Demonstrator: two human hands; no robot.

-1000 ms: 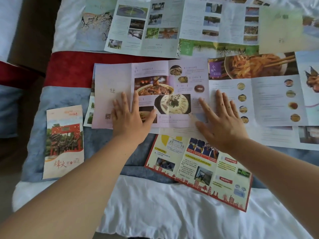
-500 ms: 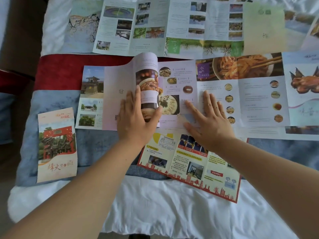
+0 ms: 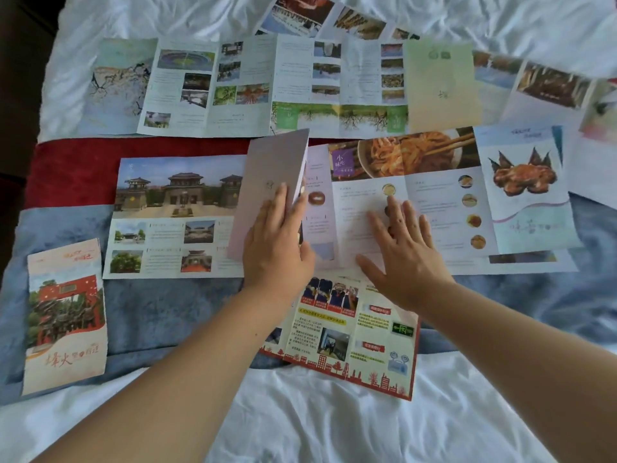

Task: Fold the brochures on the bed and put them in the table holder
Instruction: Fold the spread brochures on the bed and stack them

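A long food brochure [image 3: 444, 195] lies unfolded across the middle of the bed. Its pale lilac left panels [image 3: 267, 192] stand lifted and folded over towards the right. My left hand [image 3: 277, 242] grips those panels at their lower edge, thumb under them. Flat on a white text panel of the same brochure lies my right hand [image 3: 404, 259], fingers spread. A folded red-gate brochure [image 3: 65, 315] rests at the left. The table holder is not in view.
A temple-photo brochure [image 3: 173, 215] lies open left of my hands, a yellow and red one [image 3: 354, 335] under my wrists, and a wide landscape one [image 3: 267, 85] beyond. More sheets overlap at the top right. All rest on white sheets [image 3: 317, 422], a blue blanket and a red band.
My left hand has lifted the lilac left panels and swung them rightwards, uncovering the temple brochure beneath. My right hand has slid right along the food brochure and stays flat.
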